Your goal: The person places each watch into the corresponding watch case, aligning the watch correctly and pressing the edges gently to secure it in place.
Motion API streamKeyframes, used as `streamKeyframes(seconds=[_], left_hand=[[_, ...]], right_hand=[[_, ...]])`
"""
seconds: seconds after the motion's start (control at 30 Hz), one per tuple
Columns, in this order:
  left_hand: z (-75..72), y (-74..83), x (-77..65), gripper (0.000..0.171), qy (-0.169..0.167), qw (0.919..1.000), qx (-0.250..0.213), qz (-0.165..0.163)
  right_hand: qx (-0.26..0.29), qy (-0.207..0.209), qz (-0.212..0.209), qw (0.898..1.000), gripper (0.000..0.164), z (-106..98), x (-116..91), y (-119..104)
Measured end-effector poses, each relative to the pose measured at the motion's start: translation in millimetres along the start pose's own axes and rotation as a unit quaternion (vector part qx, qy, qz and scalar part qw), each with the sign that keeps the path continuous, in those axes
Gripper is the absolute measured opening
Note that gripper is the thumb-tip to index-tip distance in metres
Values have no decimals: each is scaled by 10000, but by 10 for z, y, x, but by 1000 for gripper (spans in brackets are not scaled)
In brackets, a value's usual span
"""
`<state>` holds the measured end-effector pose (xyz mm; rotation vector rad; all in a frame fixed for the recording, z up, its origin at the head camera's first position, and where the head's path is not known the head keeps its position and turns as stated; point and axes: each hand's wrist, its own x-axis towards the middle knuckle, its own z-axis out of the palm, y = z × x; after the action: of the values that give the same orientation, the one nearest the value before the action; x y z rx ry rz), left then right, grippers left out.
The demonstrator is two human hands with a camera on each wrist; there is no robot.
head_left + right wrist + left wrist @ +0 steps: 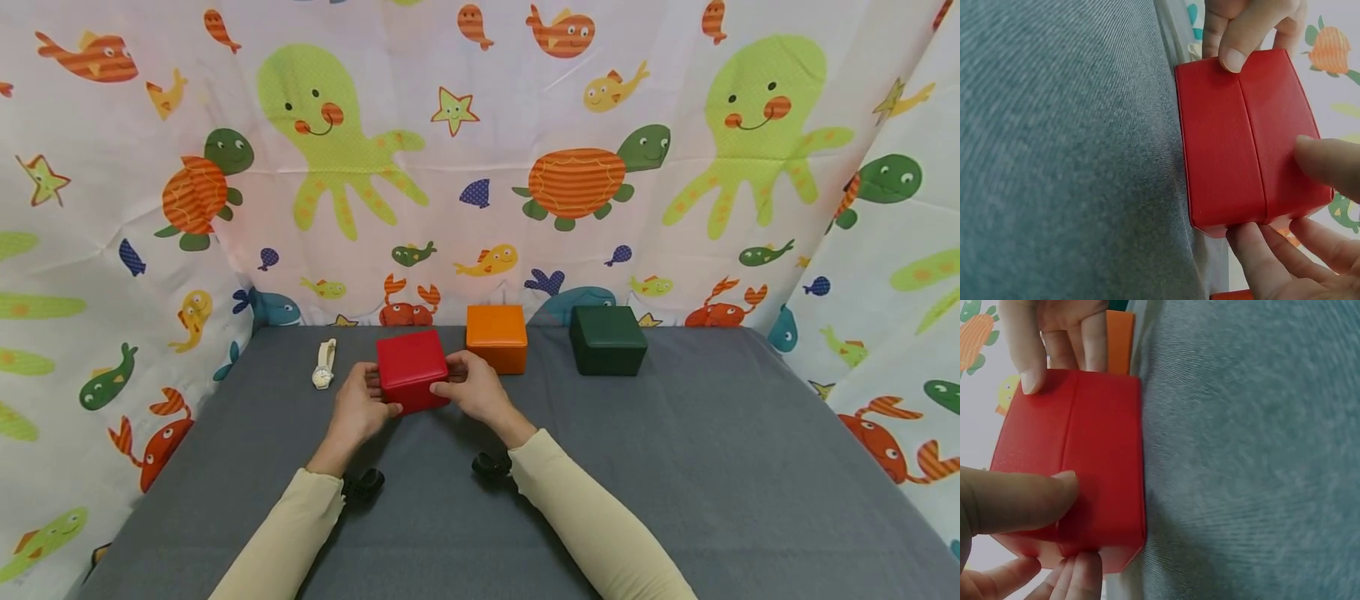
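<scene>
Both hands hold the red box (410,369), which sits on the grey cloth (675,467) with its lid shut: the seam between lid and base shows closed in both wrist views. The left hand (358,407) grips the box's left side, thumb (1022,501) pressed flat on the near face across the seam, the other fingers curled round the far edge. The right hand (471,389) grips the right side the same way, thumb (1329,164) on the near face, fingers wrapped behind.

Judging from this, the box is grasped but not yet opened; the thumbs lie near the seam, so lifting the lid looks like the step in hand. Just beyond the right fingers stands the orange box (496,337), and farther right the green box (607,339), both closed and untouched. A watch (324,365) lies just left of the left fingers, outside any box.
</scene>
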<state>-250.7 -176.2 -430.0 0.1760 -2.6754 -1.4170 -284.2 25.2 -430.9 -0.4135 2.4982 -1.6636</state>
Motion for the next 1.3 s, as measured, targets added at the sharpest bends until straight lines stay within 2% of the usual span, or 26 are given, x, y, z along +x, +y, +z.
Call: streamKeyframes(seconds=[0.17, 0.5, 0.7, 0.8, 0.93, 1.3], left_hand=[[-2, -4, -4, 69, 104, 9998, 162, -1], [-34, 27, -17, 67, 118, 9997, 198, -121], [-53, 34, -29, 64, 182, 9996, 215, 64], [-41, 25, -35, 63, 219, 9994, 227, 168], [-24, 11, -46, 61, 257, 9992, 188, 232], [-28, -6, -43, 59, 341, 9986, 149, 381]], right_hand=[[-91, -41, 76, 9999, 47, 11, 5, -9], [-197, 73, -142, 9997, 45, 16, -26, -79], [-236, 93, -251, 9994, 50, 33, -27, -100], [-701, 95, -513, 9962, 60, 49, -20, -94], [-1520, 64, -768, 9854, 72, 79, -14, -92], [-2245, 53, -1051, 9688, 65, 80, 40, -101]])
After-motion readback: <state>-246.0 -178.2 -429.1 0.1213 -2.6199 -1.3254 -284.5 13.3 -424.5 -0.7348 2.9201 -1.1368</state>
